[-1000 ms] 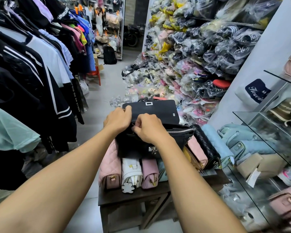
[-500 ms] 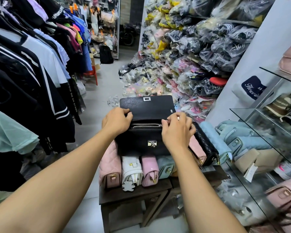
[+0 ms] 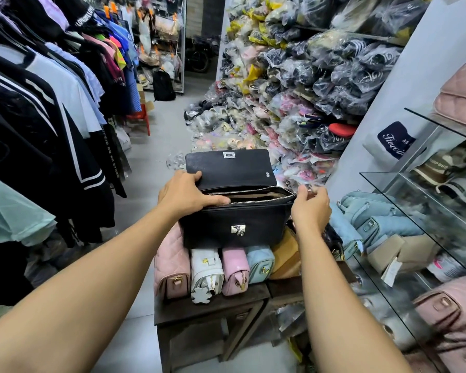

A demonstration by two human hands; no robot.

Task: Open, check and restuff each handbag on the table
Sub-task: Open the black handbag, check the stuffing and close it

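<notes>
Over the other bags (image 3: 234, 267) on the bench (image 3: 213, 305), the black handbag (image 3: 237, 224) lies with its open mouth running left to right between our hands: left hand (image 3: 184, 195) gripping the left rim, right hand (image 3: 311, 208) pinching the zip pull (image 3: 308, 187) at the right end.

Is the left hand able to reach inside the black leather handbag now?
Probably yes: the black leather handbag has its flap up and zip open, and the left hand grips the front rim.
</notes>
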